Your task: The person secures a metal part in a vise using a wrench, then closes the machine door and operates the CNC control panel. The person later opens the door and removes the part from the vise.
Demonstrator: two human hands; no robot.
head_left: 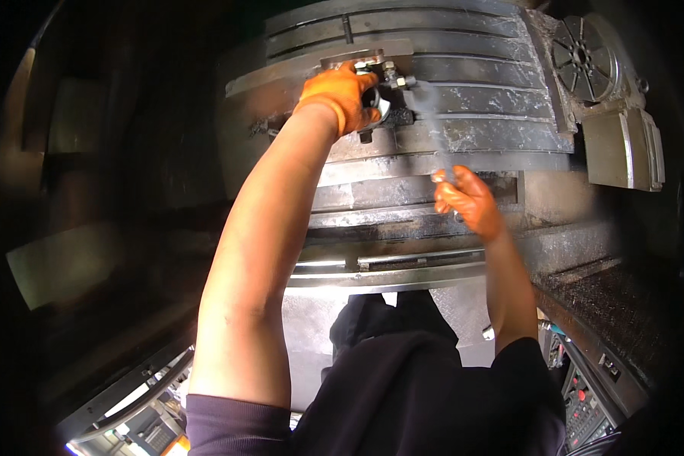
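The left hand [340, 95], in an orange glove, reaches far across the slotted machine table [479, 99] and is clamped around a shiny round part [378, 102] at the clamp fixture [372, 64] on the table's far left. Its fingers curl over the part, so the grip is closed on it; the part shows only as a bright rim past the fingertips.

The right hand [470, 201], also gloved in orange, sits nearer and to the right. It is closed around a slim tool, seemingly an air nozzle [442, 173]; a blurred grey streak [432, 114] runs from its tip up and slightly left toward the fixture.

The key relation: the part lies far and left of the right hand, and the tool's long axis points along that same line, near-to-far, at the spot just right of the left hand. The left hand is the one already on the part; the right stays well apart from it.

A grey housing [623, 148] stands at the table's right end, and a control panel [581, 399] lies near right.
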